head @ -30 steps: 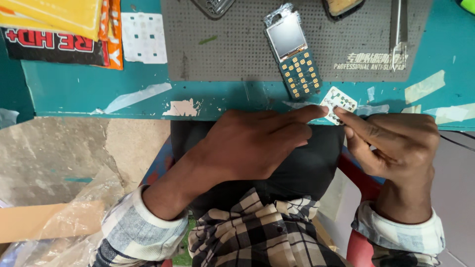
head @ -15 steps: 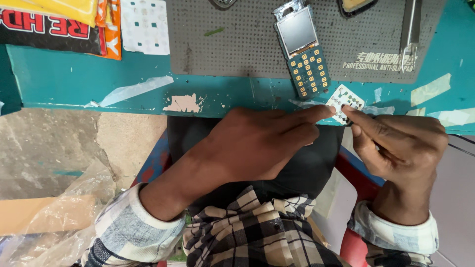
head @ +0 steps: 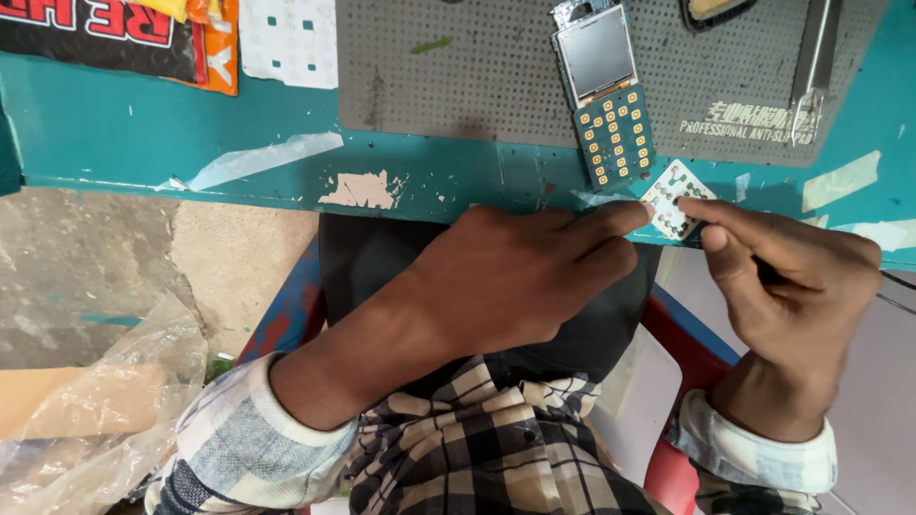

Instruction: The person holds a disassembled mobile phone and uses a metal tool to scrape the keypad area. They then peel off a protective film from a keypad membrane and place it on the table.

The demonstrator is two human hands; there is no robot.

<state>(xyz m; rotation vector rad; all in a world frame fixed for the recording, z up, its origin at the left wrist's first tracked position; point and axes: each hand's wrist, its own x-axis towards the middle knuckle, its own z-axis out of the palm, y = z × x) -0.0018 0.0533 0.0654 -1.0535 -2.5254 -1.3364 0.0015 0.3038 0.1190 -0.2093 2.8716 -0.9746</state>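
Note:
A small white keypad sheet [head: 674, 197] with dark holes lies at the front edge of the teal table [head: 114, 124]. My left hand [head: 515, 277] touches its left side with the index fingertip, beside a thin clear film [head: 596, 197]. My right hand [head: 792, 286] pinches its right side between thumb and index finger. Just beyond it, a stripped phone board [head: 611, 91] with a screen and gold keypad contacts lies on a grey perforated mat [head: 458, 67].
Metal tweezers [head: 813, 67] lie on the mat at the upper right. Another white keypad sheet [head: 288, 40] and coloured packets [head: 114, 33] sit at the upper left. Tape scraps [head: 258, 157] stick to the table. Crumpled clear plastic [head: 86, 410] lies on the floor, lower left.
Both hands stay on the keypad sheet at the table edge, shifting only slightly right. The view has drifted, so the phone board sits higher and further right in the frame.

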